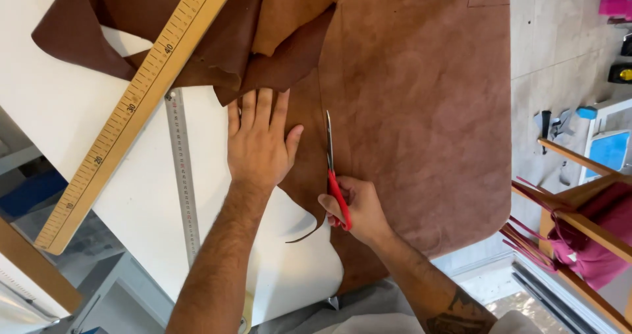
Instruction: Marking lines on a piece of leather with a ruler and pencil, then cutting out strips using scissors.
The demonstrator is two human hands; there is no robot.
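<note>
From the head camera: the right hand [359,209] is closed around red-handled scissors [332,176], blades part-way into the brown leather [421,110] on the white table [59,103]. The left hand [260,143] lies flat, fingers spread (thumb near the blades). If that leather creeps, the cut may wander, or nick the thumb.

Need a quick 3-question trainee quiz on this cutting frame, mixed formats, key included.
1. True or false: the left hand lies flat on the brown leather.
2. The right hand holds: A) a knife B) red-handled scissors C) a pen
3. Name the two measuring tools on the white table.

Key: 1 true. 2 B. 3 the wooden ruler and the steel ruler.
</note>
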